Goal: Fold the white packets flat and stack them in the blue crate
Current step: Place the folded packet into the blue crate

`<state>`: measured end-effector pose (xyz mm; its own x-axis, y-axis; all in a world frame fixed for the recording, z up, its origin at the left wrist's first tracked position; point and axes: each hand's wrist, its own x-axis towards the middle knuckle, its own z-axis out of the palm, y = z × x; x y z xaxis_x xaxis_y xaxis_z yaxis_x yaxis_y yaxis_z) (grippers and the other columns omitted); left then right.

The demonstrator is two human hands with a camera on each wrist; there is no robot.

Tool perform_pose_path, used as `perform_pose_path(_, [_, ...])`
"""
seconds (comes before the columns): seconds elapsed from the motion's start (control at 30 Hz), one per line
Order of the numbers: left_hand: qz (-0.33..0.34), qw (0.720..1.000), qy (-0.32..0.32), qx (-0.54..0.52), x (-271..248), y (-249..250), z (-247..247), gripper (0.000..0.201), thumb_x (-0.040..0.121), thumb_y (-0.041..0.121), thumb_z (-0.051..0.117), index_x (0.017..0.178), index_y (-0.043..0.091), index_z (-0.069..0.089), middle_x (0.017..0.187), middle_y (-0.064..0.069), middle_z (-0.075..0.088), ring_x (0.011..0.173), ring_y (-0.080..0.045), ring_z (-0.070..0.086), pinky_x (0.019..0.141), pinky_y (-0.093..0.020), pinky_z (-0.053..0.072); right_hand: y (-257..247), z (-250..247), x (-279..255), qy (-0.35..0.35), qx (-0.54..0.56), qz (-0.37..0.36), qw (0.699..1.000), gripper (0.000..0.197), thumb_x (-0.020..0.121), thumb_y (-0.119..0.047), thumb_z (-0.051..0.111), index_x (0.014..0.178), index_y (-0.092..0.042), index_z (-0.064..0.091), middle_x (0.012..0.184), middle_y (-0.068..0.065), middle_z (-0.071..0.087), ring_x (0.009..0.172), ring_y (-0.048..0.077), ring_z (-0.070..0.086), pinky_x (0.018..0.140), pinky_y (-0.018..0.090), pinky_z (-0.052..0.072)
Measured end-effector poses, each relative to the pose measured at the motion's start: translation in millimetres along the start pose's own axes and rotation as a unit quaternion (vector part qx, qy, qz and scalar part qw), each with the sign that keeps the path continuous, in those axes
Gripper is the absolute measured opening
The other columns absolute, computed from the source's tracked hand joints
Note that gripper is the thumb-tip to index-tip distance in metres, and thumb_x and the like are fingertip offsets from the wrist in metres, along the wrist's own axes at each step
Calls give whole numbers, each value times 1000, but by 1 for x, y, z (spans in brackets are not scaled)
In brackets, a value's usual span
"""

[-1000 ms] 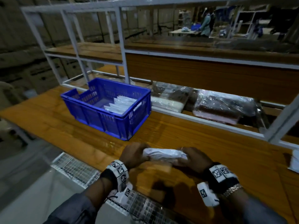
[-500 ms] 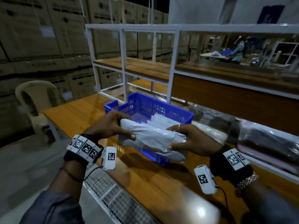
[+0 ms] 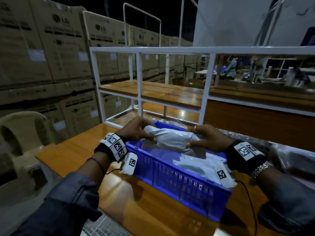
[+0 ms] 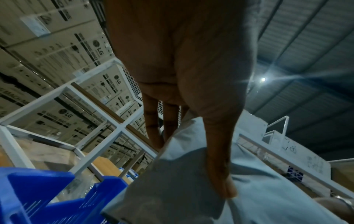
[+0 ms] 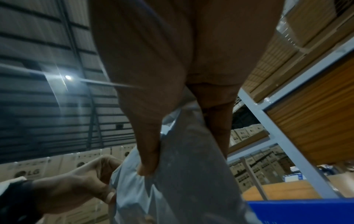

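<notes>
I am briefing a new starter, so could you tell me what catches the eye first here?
Both hands, left and right, grip a white packet by its ends above the blue crate on the wooden bench, where other packets already lie. Stacked cardboard boxes fill the left background.

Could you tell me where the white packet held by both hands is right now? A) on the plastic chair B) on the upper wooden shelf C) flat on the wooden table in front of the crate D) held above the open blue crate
D: the left hand and right hand grip the ends of the white packet above the blue crate, over the packets already inside.
</notes>
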<state>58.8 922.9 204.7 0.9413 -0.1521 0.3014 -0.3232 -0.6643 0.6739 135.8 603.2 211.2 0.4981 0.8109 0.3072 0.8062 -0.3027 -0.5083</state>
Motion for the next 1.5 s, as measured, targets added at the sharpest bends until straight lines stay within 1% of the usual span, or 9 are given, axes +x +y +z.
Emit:
perform_pose_path(0.07, [-15, 999, -6, 32, 21, -23, -5, 26, 62, 25, 98, 70, 34, 75, 66, 18, 71, 62, 7, 61, 58, -13, 43, 10, 4, 16, -5, -22, 15, 1000, 42, 82, -37, 83, 121, -25, 72, 119, -13, 72, 111, 3, 66, 94, 34, 54])
perform_pose_path(0.2, [-20, 995, 1, 99, 58, -65, -6, 36, 49, 68, 89, 77, 52, 74, 77, 19, 74, 74, -1, 69, 67, -33, 56, 34, 6, 45, -4, -106, 63, 992, 42, 79, -55, 79, 112, -30, 73, 104, -14, 74, 96, 5, 68, 82, 41, 55])
perform_pose_path(0.37, [-7, 994, -20, 103, 97, -89, -8, 29, 64, 30, 96, 88, 29, 78, 82, 9, 75, 70, 5, 66, 63, -16, 51, 67, 11, 81, -45, -325, 131, 936, 39, 82, -70, 65, 89, -34, 52, 86, -11, 54, 83, 20, 57, 65, 30, 36])
perform_pose_path(0.57, [-16, 983, -83, 164, 154, -127, -14, 36, 68, 33, 93, 100, 25, 79, 92, 9, 76, 82, -4, 69, 72, -28, 57, 118, 13, 127, -89, -282, 146, 944, 48, 83, -62, 71, 90, -15, 62, 85, 1, 59, 77, 20, 53, 61, 33, 34])
perform_pose_path(0.7, [-27, 968, -105, 226, 195, -146, -12, 37, 67, 39, 92, 99, 26, 79, 89, 8, 76, 78, -7, 68, 71, -32, 56, 151, 18, 148, -78, -271, 194, 939, 49, 83, -49, 78, 111, -12, 63, 107, 6, 62, 96, 23, 56, 65, 26, 23])
perform_pose_path(0.97, [-4, 924, -231, 303, 246, -174, 20, 30, 74, 36, 87, 98, 25, 73, 92, 10, 69, 85, -10, 66, 81, -33, 56, 209, 59, 142, -10, -172, 319, 932, 39, 91, -30, 73, 123, -14, 59, 131, 11, 55, 116, 29, 58, 88, 31, 44])
perform_pose_path(1.13, [34, 901, -256, 348, 261, -187, 23, 32, 75, 40, 87, 98, 20, 78, 88, 4, 69, 84, -9, 61, 77, -25, 48, 230, 90, 146, 6, -130, 316, 940, 33, 92, -16, 70, 123, -6, 64, 124, 14, 64, 117, 31, 59, 81, 27, 37])
perform_pose_path(1.37, [55, 871, -279, 401, 269, -180, 56, 41, 71, 27, 89, 105, 8, 73, 98, -6, 69, 86, -19, 62, 71, -27, 38, 250, 115, 134, 30, -123, 337, 933, 34, 87, -29, 78, 117, -14, 70, 117, 7, 71, 110, 23, 65, 80, 27, 46])
perform_pose_path(1.5, [48, 883, -271, 381, 276, -184, 64, 35, 71, 16, 89, 100, 5, 73, 102, -12, 73, 99, -29, 70, 78, -33, 56, 259, 123, 134, 24, -135, 342, 930, 25, 89, -37, 74, 103, -16, 69, 106, 6, 71, 103, 26, 67, 78, 33, 50])
